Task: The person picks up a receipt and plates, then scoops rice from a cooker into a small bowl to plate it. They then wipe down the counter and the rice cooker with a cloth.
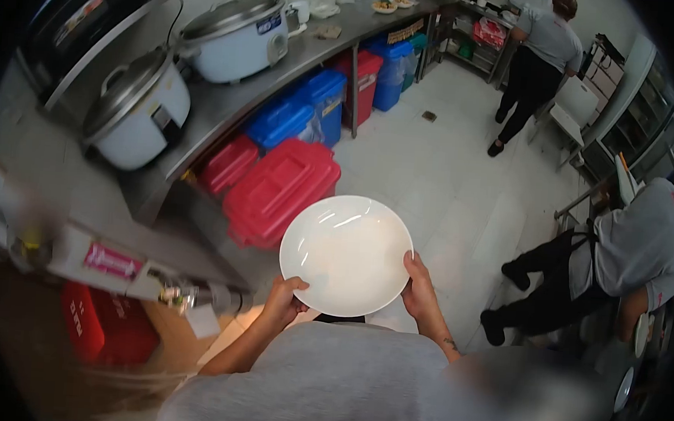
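Note:
A large white plate (346, 253), round and shiny with nothing on it, is held out in front of my body. My left hand (285, 301) grips its lower left rim, the thumb lying over the edge. On the right side of the rim, my right hand (419, 287) is closed with its thumb on top. The fingers of both hands are largely hidden beneath the plate. Just beyond the plate's upper left edge stands a lidded red bin (284, 188).
A steel counter (308, 58) on the left carries rice cookers (232, 38); blue bins (324, 102) stand below. One co-worker (543, 57) stands at the far right, another (620, 243) nearer on the right. A white chair (575, 101) stands behind. A red box (106, 324) is at lower left.

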`<state>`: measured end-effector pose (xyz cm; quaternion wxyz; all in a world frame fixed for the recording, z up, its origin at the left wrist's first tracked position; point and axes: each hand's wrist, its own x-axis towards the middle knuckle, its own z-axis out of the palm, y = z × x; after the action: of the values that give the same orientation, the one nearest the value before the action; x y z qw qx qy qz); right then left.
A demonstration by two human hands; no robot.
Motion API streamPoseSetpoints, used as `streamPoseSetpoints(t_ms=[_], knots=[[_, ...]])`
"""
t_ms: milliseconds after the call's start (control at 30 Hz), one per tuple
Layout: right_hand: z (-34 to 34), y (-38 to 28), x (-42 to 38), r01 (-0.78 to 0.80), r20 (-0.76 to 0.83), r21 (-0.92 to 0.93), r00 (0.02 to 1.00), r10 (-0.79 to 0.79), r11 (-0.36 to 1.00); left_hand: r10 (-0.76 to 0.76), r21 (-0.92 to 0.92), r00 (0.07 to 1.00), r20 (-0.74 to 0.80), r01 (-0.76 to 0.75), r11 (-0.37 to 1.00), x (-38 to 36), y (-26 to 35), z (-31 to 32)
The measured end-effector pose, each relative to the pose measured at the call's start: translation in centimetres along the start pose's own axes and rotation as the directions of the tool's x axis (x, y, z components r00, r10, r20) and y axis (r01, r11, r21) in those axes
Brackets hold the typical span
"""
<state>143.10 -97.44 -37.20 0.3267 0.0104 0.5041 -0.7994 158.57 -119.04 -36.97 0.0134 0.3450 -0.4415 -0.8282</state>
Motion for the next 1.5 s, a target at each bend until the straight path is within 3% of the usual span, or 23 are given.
streamPoseSetpoints(t_ms=[100, 200, 267, 333, 400, 533, 633, 733, 800, 867, 933, 1033, 1367, 1500], knots=[[-1.6, -4.1, 7.6, -0.058, -0.005, -0.097, 0.998, 0.058, 0.994, -0.022, -0.04, 0.999, -0.035, 0.021, 0.999, 8.8, 4.4, 2.3], [-5.3, -9.4, 14.2, 0.028, 0.013, -0.284, 1.0, -0.025, 0.958, 0.043, -0.087, 0.998, -0.049, -0.047, 0.995, 18.0, 9.9, 5.8], [-9.9, -10.1, 18.2, 0.074, -0.169, -0.407, 0.973, -0.155, 0.91, 0.076, -0.072, 0.991, -0.106, -0.084, 0.994, 23.5, 14.1, 8.9], [-14.4, -10.8, 21.2, 0.012, -0.356, -0.548, 0.901, -0.247, 0.836, 0.149, -0.089, 0.985, -0.09, -0.157, 0.984, 29.9, 17.6, 11.2], [-19.5, -11.1, 24.7, -0.063, -0.492, -0.54, 0.832, -0.254, 0.839, 0.208, -0.125, 0.972, -0.112, -0.221, 0.967, 36.5, 21.1, 13.9], [-25.2, -17.3, 34.2, -0.039, -0.598, -0.501, 0.738, -0.314, 0.864, 0.25, -0.221, 0.949, -0.192, -0.29, 0.931, 48.0, 26.4, 19.4], [-29.4, -24.6, 45.6, 0.117, -0.516, -0.514, 0.749, -0.415, 0.85, 0.281, -0.294, 0.931, -0.233, -0.343, 0.892, 55.4, 31.6, 24.1], [-26.7, -34.6, 56.5, 0.25, -0.394, -0.509, 0.783, -0.482, 0.824, 0.311, -0.318, 0.909, -0.279, -0.393, 0.863, 61.7, 36.3, 27.8], [-22.8, -40.2, 63.1, 0.326, -0.319, -0.378, 0.833, -0.453, 0.866, 0.319, -0.327, 0.895, -0.313, -0.417, 0.848, 66.1, 38.7, 29.0], [-18.2, -45.3, 69.4, 0.331, -0.133, -0.343, 0.909, -0.394, 0.879, 0.321, -0.358, 0.894, -0.312, -0.424, 0.832, 70.7, 41.2, 29.5], [-15.1, -48.8, 75.2, 0.374, 0.029, -0.358, 0.92, -0.39, 0.855, 0.338, -0.342, 0.87, -0.361, -0.46, 0.82, 75.0, 43.6, 30.9], [-13.6, -51.9, 85.0, 0.415, 0.123, -0.36, 0.909, -0.398, 0.836, 0.38, -0.318, 0.826, -0.416, -0.523, 0.79, 82.5, 46.4, 31.6], [-17.3, -60.6, 113.2, 0.231, 0.042, -0.382, 0.972, -0.233, 0.895, 0.288, -0.317, 0.738, -0.61, -0.561, 0.765, 100.9, 55.0, 34.4], [-18.5, -65.3, 124.7, 0.172, 0.064, -0.36, 0.985, -0.16, 0.917, 0.34, -0.252, 0.704, -0.624, -0.592, 0.765, 105.6, 56.5, 33.7]])
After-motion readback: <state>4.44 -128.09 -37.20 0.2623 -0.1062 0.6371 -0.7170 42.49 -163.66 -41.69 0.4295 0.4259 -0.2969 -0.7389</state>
